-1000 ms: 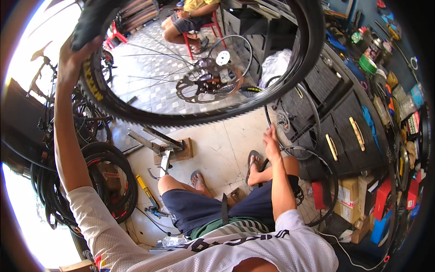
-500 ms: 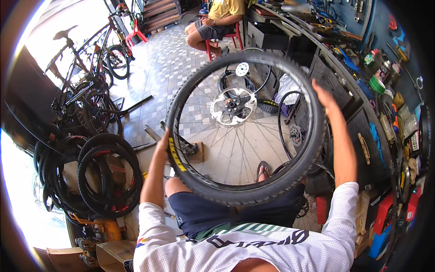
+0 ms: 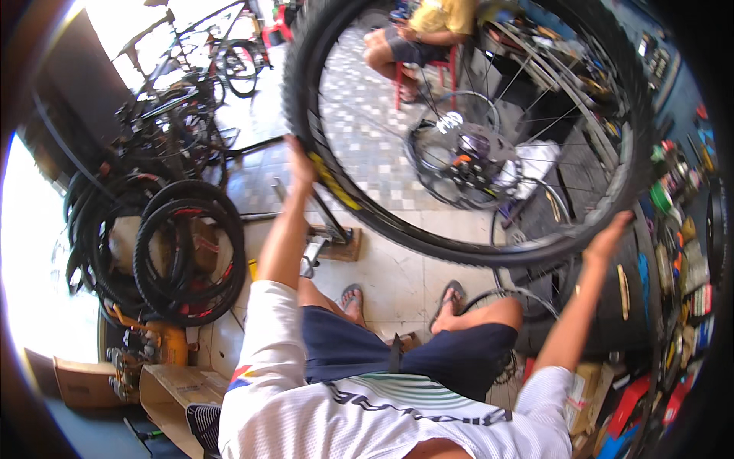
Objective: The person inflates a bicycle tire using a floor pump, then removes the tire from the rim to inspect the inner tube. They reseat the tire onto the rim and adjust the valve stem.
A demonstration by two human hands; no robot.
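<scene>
A bicycle wheel with a knobby black tyre, yellow lettering and thin spokes is held up in front of me, tilted, its top running out of the picture. At its centre are the hub and a disc brake rotor, blurred by motion. My left hand presses on the tyre's left side, fingers mostly hidden along it. Against the lower right side of the tyre lies my right hand. The wheel is gripped between both hands, clear of the floor.
Several loose tyres lean at the left, near parked bicycles. A metal stand on a wooden block is on the floor ahead. A person in a yellow shirt sits beyond the wheel. Tools crowd the right side; a cardboard box is lower left.
The wheel has moved up, away from my lap and to the right, tilting differently. Both hands have gone with it, still on the tyre. My view has shifted, and both feet now show.
</scene>
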